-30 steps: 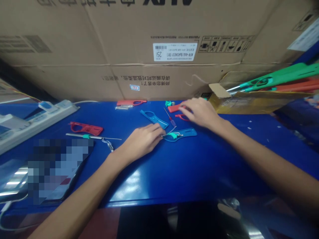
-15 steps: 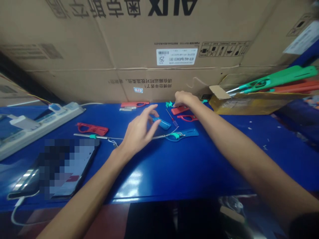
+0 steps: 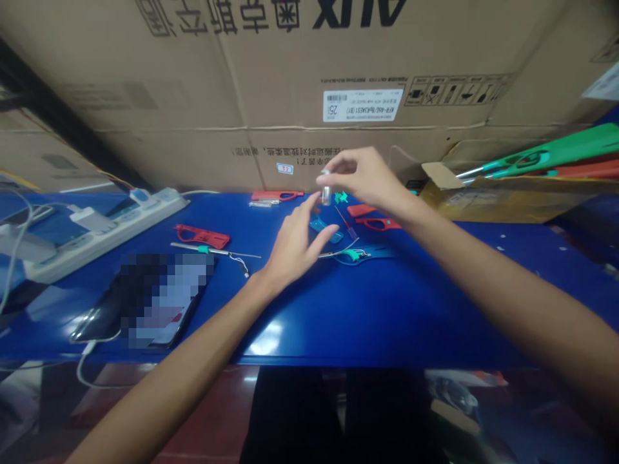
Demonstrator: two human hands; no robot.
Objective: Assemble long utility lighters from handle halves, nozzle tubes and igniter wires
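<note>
My right hand is raised above the blue table and pinches a small clear cylinder between thumb and fingers. My left hand hovers just below it with the fingers spread and nothing in them. Under the hands lie a blue plastic shell and another blue shell with a teal part and a metal rod. Red shells and a small teal piece lie just behind.
A large cardboard box walls off the back. To the left are a power strip, a phone, a red shell and a teal-handled rod. A box with long green and orange tools stands right.
My right hand came up off the table from the red shells with a small clear cylinder. My left hand left the blue shell and rose with fingers spread. The camera shifted slightly left.
</note>
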